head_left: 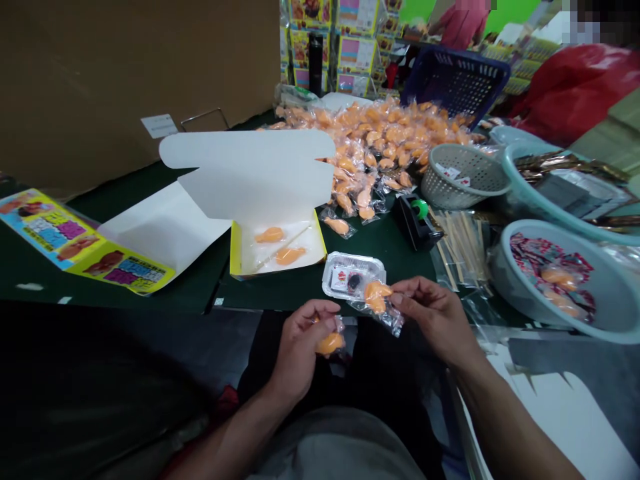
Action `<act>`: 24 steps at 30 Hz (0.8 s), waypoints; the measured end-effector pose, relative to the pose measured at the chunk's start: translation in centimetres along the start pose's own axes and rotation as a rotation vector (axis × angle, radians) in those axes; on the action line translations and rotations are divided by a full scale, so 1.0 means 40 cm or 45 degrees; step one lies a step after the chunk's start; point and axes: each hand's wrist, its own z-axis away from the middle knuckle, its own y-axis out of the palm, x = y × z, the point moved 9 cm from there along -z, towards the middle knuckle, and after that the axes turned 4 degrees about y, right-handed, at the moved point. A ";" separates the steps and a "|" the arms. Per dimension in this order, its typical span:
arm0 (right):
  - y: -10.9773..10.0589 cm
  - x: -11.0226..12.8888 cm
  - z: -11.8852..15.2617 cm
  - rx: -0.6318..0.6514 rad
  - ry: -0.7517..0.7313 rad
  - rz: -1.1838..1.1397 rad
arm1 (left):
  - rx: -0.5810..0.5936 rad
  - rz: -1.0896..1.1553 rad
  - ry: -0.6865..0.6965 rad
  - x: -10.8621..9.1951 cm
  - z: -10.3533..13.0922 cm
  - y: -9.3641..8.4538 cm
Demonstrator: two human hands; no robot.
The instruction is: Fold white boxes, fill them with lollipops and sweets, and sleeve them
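My left hand (pixel 306 343) is closed on an orange drumstick-shaped piece in a clear bag (pixel 330 344), just off the table edge. Between thumb and fingers, my right hand (pixel 430 310) pinches a second bagged orange piece (pixel 377 297), which overlaps the corner of a foil tray (pixel 329 270). Inside that tray lie a small white packet with a red print and something dark and round. Just behind and to the left, an open yellow-edged box (pixel 239 257) holds two orange pieces and a thin stick.
Bagged orange pieces (pixel 395 143) are heaped at the back. A tape dispenser (pixel 419 223), wooden sticks (pixel 463 250), a grey basket (pixel 463 177) and pale blue basins (pixel 510 233) stand to the right. A printed box (pixel 100 250) lies unfolded at left; a person (pixel 463 27) is far back.
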 end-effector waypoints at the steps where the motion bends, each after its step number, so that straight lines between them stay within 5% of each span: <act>1: -0.003 0.004 -0.014 -0.003 -0.006 0.008 | 0.026 0.034 0.003 -0.002 0.000 -0.004; 9: -0.005 0.033 -0.079 -0.051 -0.059 0.018 | 0.069 -0.347 0.119 -0.016 0.006 -0.023; 14: -0.084 0.041 -0.068 -0.260 -0.174 0.044 | 0.069 -0.422 0.286 -0.122 -0.016 0.014; 20: -0.185 -0.035 0.025 -0.435 -0.177 -0.125 | 0.211 -0.679 0.659 -0.327 -0.229 0.227; 22: -0.196 -0.080 0.056 -0.458 -0.116 -0.192 | 0.303 -0.867 0.695 -0.344 -0.317 0.309; 24: -0.198 -0.118 0.079 -0.463 -0.061 -0.271 | 0.272 -1.025 0.779 -0.347 -0.360 0.346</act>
